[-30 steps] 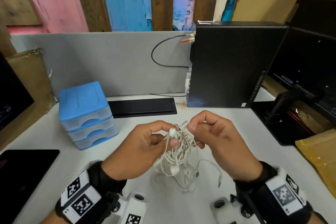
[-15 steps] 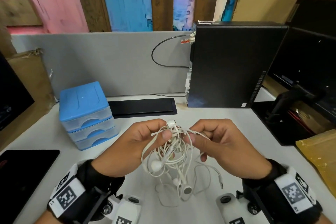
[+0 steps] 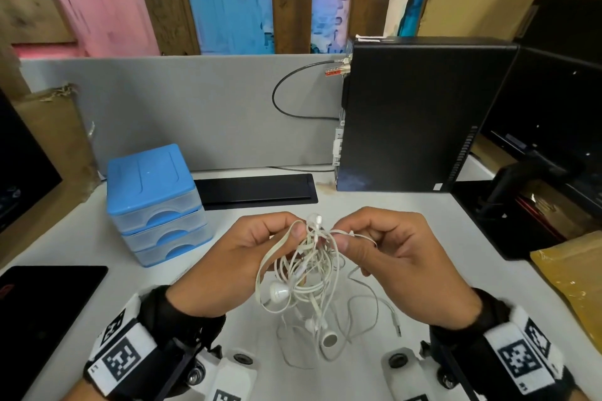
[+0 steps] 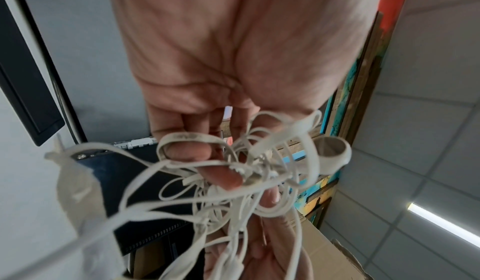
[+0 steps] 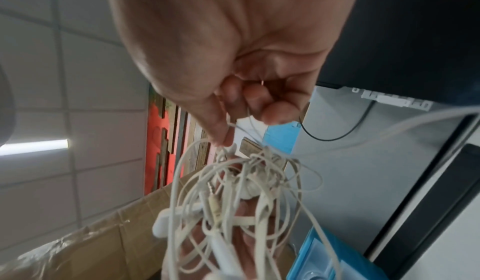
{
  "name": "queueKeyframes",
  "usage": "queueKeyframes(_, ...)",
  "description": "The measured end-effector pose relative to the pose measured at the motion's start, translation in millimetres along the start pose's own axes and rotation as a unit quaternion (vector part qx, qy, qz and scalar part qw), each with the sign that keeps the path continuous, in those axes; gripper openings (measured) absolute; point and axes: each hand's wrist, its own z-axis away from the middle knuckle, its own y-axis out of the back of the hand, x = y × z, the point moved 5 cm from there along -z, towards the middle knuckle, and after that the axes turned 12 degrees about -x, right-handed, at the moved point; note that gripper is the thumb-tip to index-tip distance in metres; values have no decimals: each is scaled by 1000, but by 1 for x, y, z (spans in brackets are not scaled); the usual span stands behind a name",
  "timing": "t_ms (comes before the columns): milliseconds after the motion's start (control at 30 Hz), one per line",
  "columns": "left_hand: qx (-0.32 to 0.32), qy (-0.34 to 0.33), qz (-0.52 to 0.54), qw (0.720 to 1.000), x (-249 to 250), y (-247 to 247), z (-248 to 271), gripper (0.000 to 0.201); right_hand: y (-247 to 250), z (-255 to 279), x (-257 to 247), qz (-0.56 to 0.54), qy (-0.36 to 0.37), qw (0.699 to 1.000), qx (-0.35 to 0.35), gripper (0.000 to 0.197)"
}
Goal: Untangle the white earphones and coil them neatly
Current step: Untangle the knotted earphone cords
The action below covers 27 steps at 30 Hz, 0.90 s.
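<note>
A knotted bundle of white earphones hangs in the air above the white desk, held between both hands. My left hand pinches cords at the top left of the tangle; in the left wrist view its fingers curl through the loops. My right hand pinches a thin cord at the top right, also seen in the right wrist view above the tangle. Earbuds and a jack plug dangle below.
A blue drawer unit stands at the left, a black flat panel behind the hands, and a black computer tower at the back right. A black tablet lies front left and a yellow envelope at the right.
Both hands have dropped slightly and drawn a little apart, loosening the bundle so wider loops and the earbuds hang lower than a second ago.
</note>
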Motion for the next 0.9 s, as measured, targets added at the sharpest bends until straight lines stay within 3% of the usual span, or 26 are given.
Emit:
queueKeyframes(233,13,7,-13,1000,2,0,3,33,-4,-2,9,-84,-54,992,-80,32)
queueKeyframes(367,26,-2,-3,1000,2,4,2,31,-5,-2,11,-101,-53,989,-90,34)
queueKeyframes(567,26,-20,5,999,9,-1,3,23,-6,-1,11,-132,-34,988,-72,7)
queueKeyframes(667,49,-31,26,998,9,1,3,17,-6,-2,12,-133,-28,989,-55,11)
queueKeyframes(800,77,-58,31,995,10,6,4,16,-2,-2,16,-105,-31,994,-20,40)
queueKeyframes(900,76,-60,7,995,8,7,4,19,-2,-1,14,-90,-31,995,-11,28)
